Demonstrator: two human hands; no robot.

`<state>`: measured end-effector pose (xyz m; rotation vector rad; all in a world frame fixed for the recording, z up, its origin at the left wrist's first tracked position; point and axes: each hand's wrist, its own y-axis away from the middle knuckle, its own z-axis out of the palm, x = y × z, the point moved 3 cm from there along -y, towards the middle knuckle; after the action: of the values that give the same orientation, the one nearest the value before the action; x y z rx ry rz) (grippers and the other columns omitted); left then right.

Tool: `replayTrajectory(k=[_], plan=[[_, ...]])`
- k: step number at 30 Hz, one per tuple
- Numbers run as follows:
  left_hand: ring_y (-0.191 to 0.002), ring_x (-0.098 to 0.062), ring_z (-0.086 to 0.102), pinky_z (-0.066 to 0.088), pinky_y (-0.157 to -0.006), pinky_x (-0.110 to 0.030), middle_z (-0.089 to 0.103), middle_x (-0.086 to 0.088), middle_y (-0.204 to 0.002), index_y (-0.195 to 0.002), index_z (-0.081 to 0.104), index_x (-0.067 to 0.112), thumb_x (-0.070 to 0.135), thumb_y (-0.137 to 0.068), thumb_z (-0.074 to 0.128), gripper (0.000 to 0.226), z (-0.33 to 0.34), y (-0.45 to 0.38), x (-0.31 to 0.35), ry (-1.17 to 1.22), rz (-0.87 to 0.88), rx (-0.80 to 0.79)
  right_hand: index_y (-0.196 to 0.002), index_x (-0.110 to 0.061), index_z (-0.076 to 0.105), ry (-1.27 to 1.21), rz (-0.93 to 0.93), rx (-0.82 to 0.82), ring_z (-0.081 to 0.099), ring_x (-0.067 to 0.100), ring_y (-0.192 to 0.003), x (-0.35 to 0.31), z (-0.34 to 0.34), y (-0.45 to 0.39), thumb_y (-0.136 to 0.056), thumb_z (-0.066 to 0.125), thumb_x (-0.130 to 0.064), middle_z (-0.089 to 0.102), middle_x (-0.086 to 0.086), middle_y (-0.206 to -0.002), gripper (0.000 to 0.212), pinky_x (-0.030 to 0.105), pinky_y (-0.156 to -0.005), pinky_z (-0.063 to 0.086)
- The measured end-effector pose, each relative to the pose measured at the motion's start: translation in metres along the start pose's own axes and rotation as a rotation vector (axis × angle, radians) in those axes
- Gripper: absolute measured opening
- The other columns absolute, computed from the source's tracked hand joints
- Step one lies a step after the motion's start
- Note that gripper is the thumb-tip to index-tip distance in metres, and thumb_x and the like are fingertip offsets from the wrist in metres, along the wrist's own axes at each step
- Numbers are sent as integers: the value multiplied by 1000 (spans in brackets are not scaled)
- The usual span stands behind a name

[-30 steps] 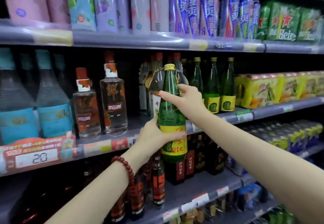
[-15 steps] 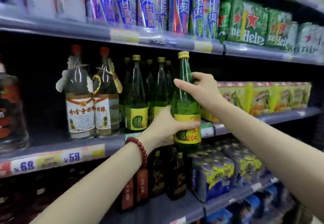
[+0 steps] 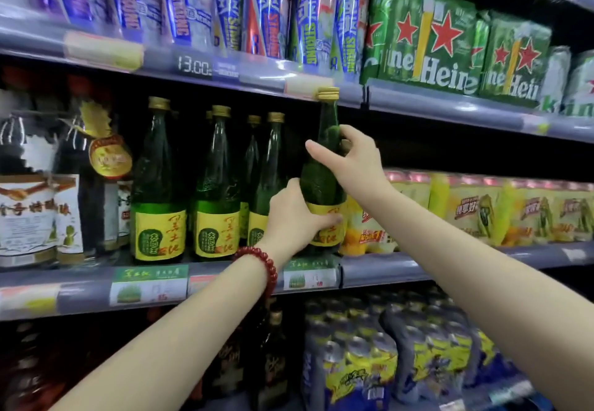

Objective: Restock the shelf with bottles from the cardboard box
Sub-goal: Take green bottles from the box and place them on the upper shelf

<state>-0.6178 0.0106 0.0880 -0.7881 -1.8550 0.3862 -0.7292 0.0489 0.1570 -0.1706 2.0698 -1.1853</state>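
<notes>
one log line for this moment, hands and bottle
left hand: grips label | right hand: grips neck | green bottle: upright at shelf front, right of matching row

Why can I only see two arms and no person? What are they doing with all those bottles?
The camera sits on the person's head and looks forward and down, so you see only their arms. They stand at a shop shelf. The left hand, with a red bead bracelet on its wrist, grips the yellow label of a tall green glass bottle with a gold cap. The right hand holds its neck. More green bottles with yellow labels stand beside it on the grey metal shelf. Blue cans and green beer packs sit on the shelf above.
</notes>
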Motion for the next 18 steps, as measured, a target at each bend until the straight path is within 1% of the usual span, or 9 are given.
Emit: replayTrajectory(k=[3, 4, 7, 8, 10, 12, 14, 16, 18], plan=[[-103, -17, 62, 50, -81, -25, 64, -2, -112, -118, 51, 13, 39, -64, 86, 69, 7, -5, -2, -65, 17, 45, -96, -21, 64, -57, -14, -22, 67, 8, -86, 10, 0, -4, -78, 73, -45, 69, -6, -89, 31, 32, -77, 59], [-105, -19, 61, 50, -81, -25, 63, -4, -114, -122, 48, 12, 37, -66, 86, 72, 10, -5, -2, -77, 15, 58, -97, -21, 64, -72, -17, -33, 67, 8, -87, 13, 0, -4, -78, 73, -43, 69, -6, -90, 31, 33, -78, 59], [-118, -27, 55, 51, -94, -37, 54, -12, -129, -138, 30, 6, 29, -73, 82, 86, 21, -5, -2, -90, -16, 94, -98, -20, 62, -105, -36, -60, 66, 9, -88, 18, 2, -3, -81, 73, -38, 67, -6, -90, 27, 31, -80, 57], [-122, -29, 52, 49, -97, -38, 51, -14, -133, -141, 25, 6, 27, -75, 81, 89, 25, -5, -1, -104, -27, 98, -100, -19, 62, -116, -37, -61, 65, 9, -89, 19, 3, -2, -81, 72, -37, 67, -6, -92, 28, 32, -81, 57], [-129, -30, 45, 44, -99, -35, 42, -17, -141, -148, 14, 6, 25, -78, 77, 96, 31, -6, -1, -145, -47, 93, -103, -18, 62, -137, -31, -48, 65, 10, -91, 23, 4, 1, -81, 72, -37, 67, -5, -94, 30, 34, -83, 57], [-133, -30, 40, 42, -100, -32, 35, -18, -147, -150, 6, 7, 25, -80, 76, 100, 34, -7, -3, -174, -69, 77, -103, -19, 62, -158, -14, -31, 65, 9, -92, 28, 4, 4, -81, 72, -37, 67, -6, -94, 30, 36, -84, 57], [-134, -30, 39, 41, -100, -32, 35, -18, -147, -150, 5, 8, 25, -80, 76, 102, 37, -6, -5, -198, -96, 56, -103, -19, 62, -183, 15, -17, 65, 8, -91, 37, 5, 7, -82, 72, -37, 67, -6, -95, 29, 37, -85, 57], [-132, -30, 42, 42, -98, -32, 38, -19, -144, -150, 5, 9, 26, -79, 77, 103, 40, -4, -7, -227, -124, 27, -101, -19, 62, -211, 58, -10, 65, 10, -91, 45, 7, 8, -82, 71, -37, 68, -4, -94, 28, 41, -85, 57], [-131, -30, 43, 43, -100, -33, 39, -19, -144, -150, 4, 8, 27, -79, 76, 103, 42, -5, -10, -231, -151, 11, -99, -19, 63, -212, 80, -27, 66, 11, -89, 50, 10, 5, -82, 71, -39, 69, -3, -92, 27, 43, -83, 57]])
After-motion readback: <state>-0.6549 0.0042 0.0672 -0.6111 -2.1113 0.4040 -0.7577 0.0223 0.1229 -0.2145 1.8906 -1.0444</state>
